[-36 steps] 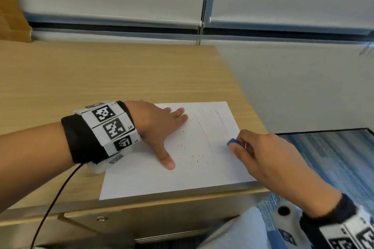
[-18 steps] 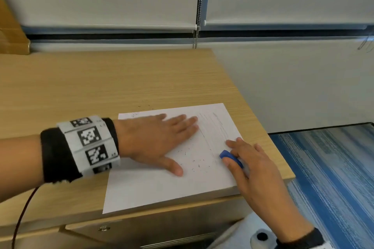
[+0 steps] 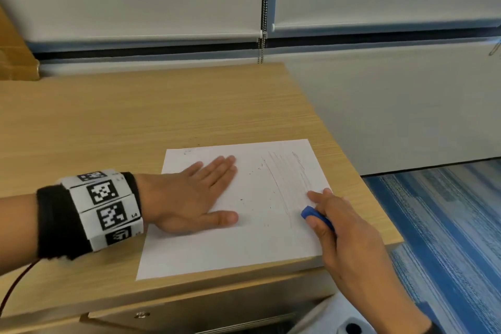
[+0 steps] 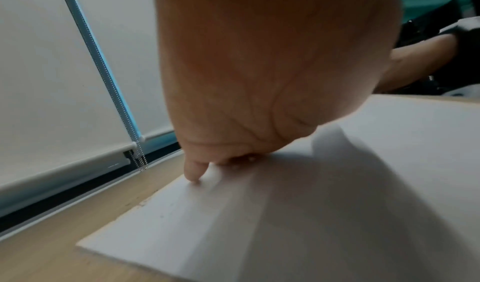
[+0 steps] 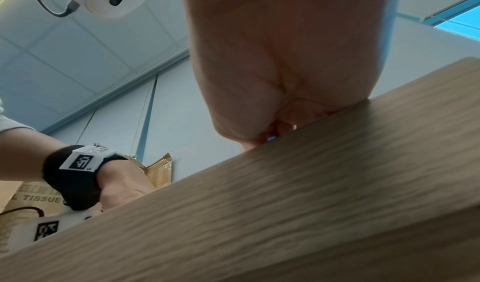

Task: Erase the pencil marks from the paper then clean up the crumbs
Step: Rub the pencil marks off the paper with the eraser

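A white sheet of paper (image 3: 206, 252) lies near the front right corner of the wooden desk (image 3: 135, 122). Faint pencil lines (image 3: 287, 179) run down its right half, and dark eraser crumbs (image 3: 252, 203) are scattered mid-sheet. My left hand (image 3: 195, 195) lies flat on the paper's left part, fingers straight, pressing it down; the left wrist view shows the palm (image 4: 259, 81) over the paper (image 4: 337, 204). My right hand (image 3: 339, 225) pinches a blue eraser (image 3: 311, 213) against the paper at its right edge. In the right wrist view only a sliver of the eraser (image 5: 271, 139) shows above the desk's edge (image 5: 285, 194).
The desk's right edge (image 3: 379, 211) is just beside my right hand, with blue carpet (image 3: 447, 225) below. A drawer front (image 3: 189, 314) sits under the desk's front edge. A cardboard box (image 3: 13, 57) stands at the far left by the wall. A blind chain (image 3: 264, 8) hangs behind.
My left hand has slid a little and flattened its fingers on the paper. My right hand with the eraser has moved along the right side of the sheet, over the pencil lines.
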Demonstrator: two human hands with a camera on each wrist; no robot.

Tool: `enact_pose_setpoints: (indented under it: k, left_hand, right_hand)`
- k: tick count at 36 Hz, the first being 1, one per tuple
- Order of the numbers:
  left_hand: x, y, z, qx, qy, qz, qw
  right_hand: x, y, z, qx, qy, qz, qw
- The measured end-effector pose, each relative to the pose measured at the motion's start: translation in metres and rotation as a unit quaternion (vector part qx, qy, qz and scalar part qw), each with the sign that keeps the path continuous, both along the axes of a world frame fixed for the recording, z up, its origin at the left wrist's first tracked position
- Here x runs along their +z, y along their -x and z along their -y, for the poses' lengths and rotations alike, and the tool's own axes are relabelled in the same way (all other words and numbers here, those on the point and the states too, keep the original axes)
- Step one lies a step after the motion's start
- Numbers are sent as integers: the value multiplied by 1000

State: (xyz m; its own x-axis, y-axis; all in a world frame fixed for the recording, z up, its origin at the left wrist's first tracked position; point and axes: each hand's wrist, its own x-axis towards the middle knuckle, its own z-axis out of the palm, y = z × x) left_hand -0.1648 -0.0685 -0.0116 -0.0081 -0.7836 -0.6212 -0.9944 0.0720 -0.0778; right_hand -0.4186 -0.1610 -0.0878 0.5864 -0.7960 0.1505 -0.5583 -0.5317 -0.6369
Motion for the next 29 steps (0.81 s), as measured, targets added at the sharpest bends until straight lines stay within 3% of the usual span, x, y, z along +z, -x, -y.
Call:
enact_pose_setpoints:
  k: [2,4,8,12,16,19,22,26,29]
  left_hand:
    - [2,7,2,-27,11,1,1000]
    - [0,24,2,-104,19,-5,994]
    - [-16,58,1,-257,62,-62,962]
    - [-18,47,2,-206,54,-71,974]
    - [-7,0,9,-45,16,-15,999]
    - [-1,-27,15,44,10,15,999]
    - [1,-22,17,7,14,5,1000]
    - [-4,22,19,-141,26,-48,988]
    - [-10,39,26,-173,29,-72,982]
  right_hand:
    - [1,0,1,9,15,9,1000]
    - [2,-2,3,18,30,27,999]
    - [1,-1,8,31,68,64,995]
    - [8,0,7,1,1,38,999]
    - [12,-1,3,6,-16,9,1000]
    - [9,0,4,23,10,21,999]
    - [6,1,4,27,25,21,999]
    - [3,-1,5,16,50,40,998]
    - [2,-1,5,12,59,42,997]
